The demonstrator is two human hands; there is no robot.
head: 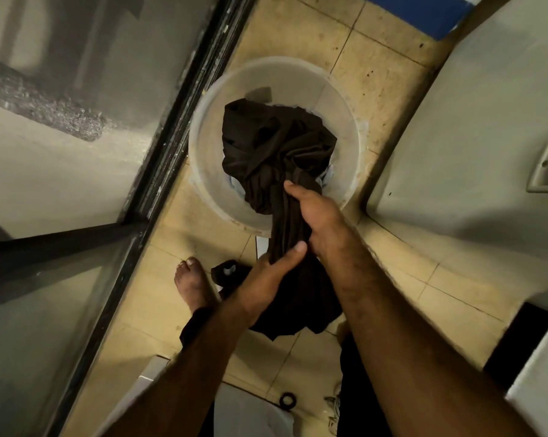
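Person: going bare-armed.
Left hand (266,274), right hand (316,212), hairy forearms (392,313) showing uncovered; foot (190,287) going unshod; black trouser hem (195,323) covering ankle.

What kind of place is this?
Likely a home laundry corner: the left hand and right hand grip a dark cloth over a plastic bucket, on a tiled floor beside a glass door.

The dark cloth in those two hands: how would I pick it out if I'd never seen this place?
Find the yellowish tiled floor beside the glass panel, where a round, translucent bucket stands. A dark brown cloth runs from inside it up to the left hand and right hand, which both grip it. Unlike the pale blue laundry beneath it, it is almost black and bunched.
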